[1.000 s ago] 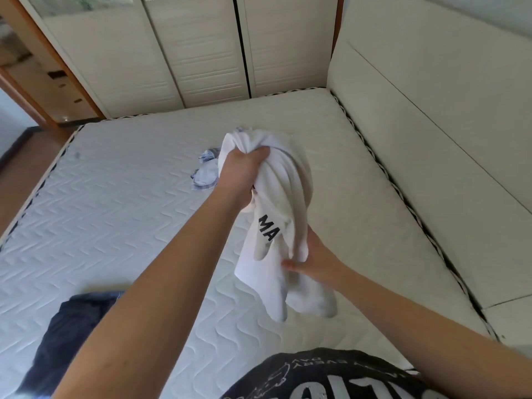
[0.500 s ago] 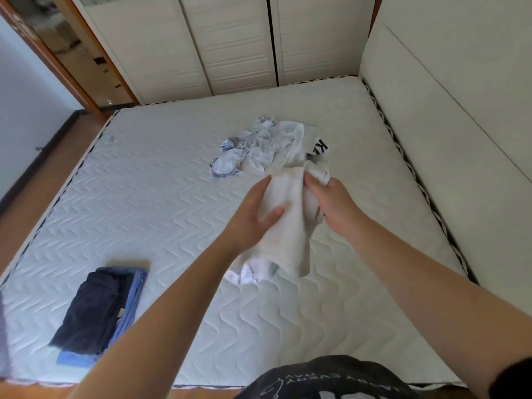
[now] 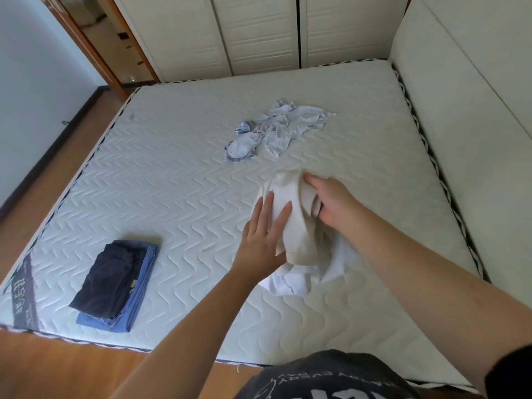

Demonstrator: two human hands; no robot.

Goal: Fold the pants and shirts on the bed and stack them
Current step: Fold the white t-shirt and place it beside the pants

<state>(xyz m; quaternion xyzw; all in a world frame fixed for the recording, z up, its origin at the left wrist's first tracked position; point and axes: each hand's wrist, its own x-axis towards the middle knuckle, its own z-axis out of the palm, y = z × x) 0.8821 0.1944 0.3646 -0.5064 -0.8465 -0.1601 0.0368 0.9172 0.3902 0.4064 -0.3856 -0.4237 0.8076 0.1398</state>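
1. Gripping: right hand (image 3: 334,201) is clutching the far end of the shirt (image 3: 296,226), fingers curled into a bunched fold of the cloth. Left hand (image 3: 266,234) is lying flat on the shirt's left edge, fingers straight and spread, pressing and grasping nothing.
2. Shirt: white, crumpled, lying on the bed (image 3: 172,197) right of centre, between the two hands. Its long axis is running from the far end at the right hand towards the person, ending in a brighter white hem near the bed's near edge. Which end is the collar is not showing; any print is hidden in the folds.
3. Heap (image 3: 276,131): pale, unfolded garments, lying beyond the shirt towards the far side of the bed, apart from it. Single pieces in it are hard to make out.
4. Stack (image 3: 115,286): folded garments at the near left corner, well apart from the shirt; a dark piece is sitting on top of a blue one, with thin layers showing between. Their kind cannot be told.
5. Label (image 3: 23,295): grey strip with writing at the bed's left corner, partly cut off by the frame edge.
6. Headboard (image 3: 460,110): padded, standing along the bed's right side.
7. Wardrobe (image 3: 259,33): pale doors standing beyond the bed, tops cut off.
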